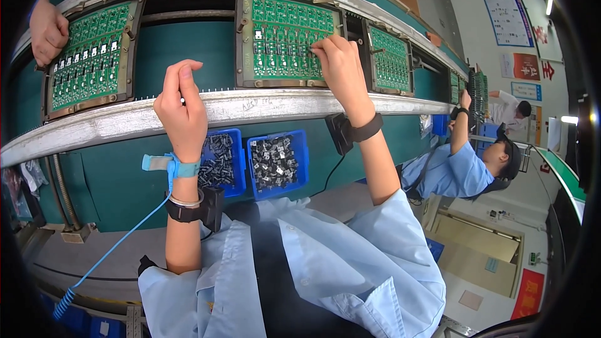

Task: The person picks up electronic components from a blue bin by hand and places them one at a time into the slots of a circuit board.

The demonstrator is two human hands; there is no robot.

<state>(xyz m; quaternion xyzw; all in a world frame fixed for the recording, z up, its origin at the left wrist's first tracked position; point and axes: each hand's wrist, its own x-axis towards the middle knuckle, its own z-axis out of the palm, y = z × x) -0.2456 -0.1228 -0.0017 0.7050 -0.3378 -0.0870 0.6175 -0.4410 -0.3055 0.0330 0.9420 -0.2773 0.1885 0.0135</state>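
My right hand (344, 69) is over the right part of a green circuit board panel (266, 70) in a framed carrier (240, 56). Its thumb and index finger are pinched at the board's surface, and they hide whatever is between them. Small black and white parts stand in rows on this panel. My left hand (181, 112), with a blue wrist strap (188, 168), is raised in front of the gap left of the carrier. Its fingers are curled closed, and a tiny pale piece shows between them, too small to name.
Below the pale rail (250, 105), two blue bins (305, 150) hold small black and silver components. Another panel (87, 66) lies left, with a co-worker's hands (49, 34) at it. A third panel (389, 62) is right. Farther right sits another person (454, 169).
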